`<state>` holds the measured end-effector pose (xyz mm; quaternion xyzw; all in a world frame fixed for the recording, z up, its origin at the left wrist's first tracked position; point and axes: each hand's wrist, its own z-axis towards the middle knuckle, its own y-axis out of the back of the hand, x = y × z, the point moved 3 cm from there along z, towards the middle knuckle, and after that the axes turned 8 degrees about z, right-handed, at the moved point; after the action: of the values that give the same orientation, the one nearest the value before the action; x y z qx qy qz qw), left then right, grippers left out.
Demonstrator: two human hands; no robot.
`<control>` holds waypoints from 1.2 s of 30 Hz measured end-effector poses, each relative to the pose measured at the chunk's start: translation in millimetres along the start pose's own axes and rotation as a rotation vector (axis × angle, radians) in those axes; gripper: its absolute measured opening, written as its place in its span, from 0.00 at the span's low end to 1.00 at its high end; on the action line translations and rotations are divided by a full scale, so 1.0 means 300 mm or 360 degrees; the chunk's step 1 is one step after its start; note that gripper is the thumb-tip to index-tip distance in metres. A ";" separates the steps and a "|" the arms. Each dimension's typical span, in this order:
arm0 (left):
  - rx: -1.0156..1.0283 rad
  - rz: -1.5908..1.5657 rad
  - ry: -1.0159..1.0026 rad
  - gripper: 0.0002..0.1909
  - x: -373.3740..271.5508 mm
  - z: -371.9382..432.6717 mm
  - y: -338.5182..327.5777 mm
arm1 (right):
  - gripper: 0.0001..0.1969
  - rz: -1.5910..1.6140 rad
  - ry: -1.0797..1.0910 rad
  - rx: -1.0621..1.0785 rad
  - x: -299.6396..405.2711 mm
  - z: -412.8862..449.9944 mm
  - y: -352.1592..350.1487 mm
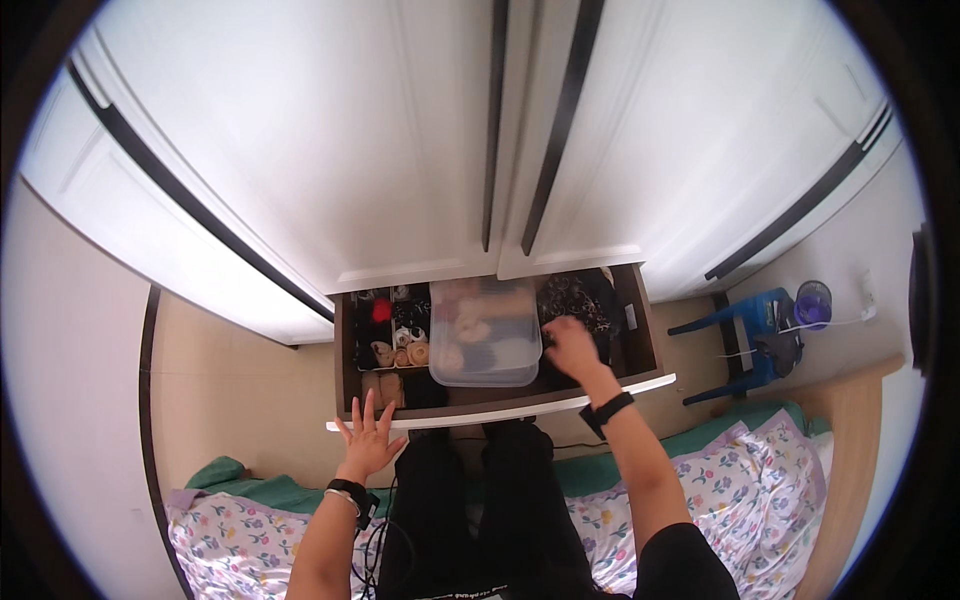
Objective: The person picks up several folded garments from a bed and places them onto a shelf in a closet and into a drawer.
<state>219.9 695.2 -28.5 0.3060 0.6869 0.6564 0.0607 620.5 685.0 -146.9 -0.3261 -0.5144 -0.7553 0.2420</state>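
A pulled-out wardrobe drawer [491, 412] with a white front lies before me. My left hand [367, 444] rests at the left end of its front edge, fingers spread and holding nothing. Inside the drawer, my right hand [571, 349] is by the right side of a translucent plastic box [486, 341]; its fingertips are partly hidden, and a grip on anything cannot be made out. Pale, blurred items show through the box. Dark patterned fabric [574, 300] lies just beyond my right hand. To the box's left, a divided organizer [394, 330] holds rolled small garments, one of them a red item [382, 310].
White wardrobe doors [405, 150] with dark handle strips rise directly behind the drawer. A blue plastic stool [757, 315] at the right carries a purple mesh basket [813, 306] and a cable. Behind my legs is a bed with a floral cover [750, 480] and wooden headboard [847, 465].
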 end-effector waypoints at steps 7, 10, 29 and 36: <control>0.0095 0.0018 -0.0059 0.37 -0.071 0.056 0.039 | 0.40 -0.0164 0.0088 0.0719 0.355 0.041 -0.247; 0.0062 0.0049 -0.0223 0.35 -0.136 0.092 0.058 | 0.41 -0.0442 0.0103 0.0723 0.418 0.040 -0.298; -0.0150 0.0189 -0.0430 0.36 -0.178 0.204 0.159 | 0.41 0.0058 0.0254 -0.0094 0.188 -0.037 -0.111; -0.0129 0.0234 -0.0420 0.37 -0.171 0.218 0.208 | 0.36 -0.0105 0.0030 -0.0219 0.136 -0.091 0.005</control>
<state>314.1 723.2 5.1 0.4362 0.6217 0.6404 0.1146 587.6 657.7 -122.7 -0.3177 -0.4693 -0.7996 0.1987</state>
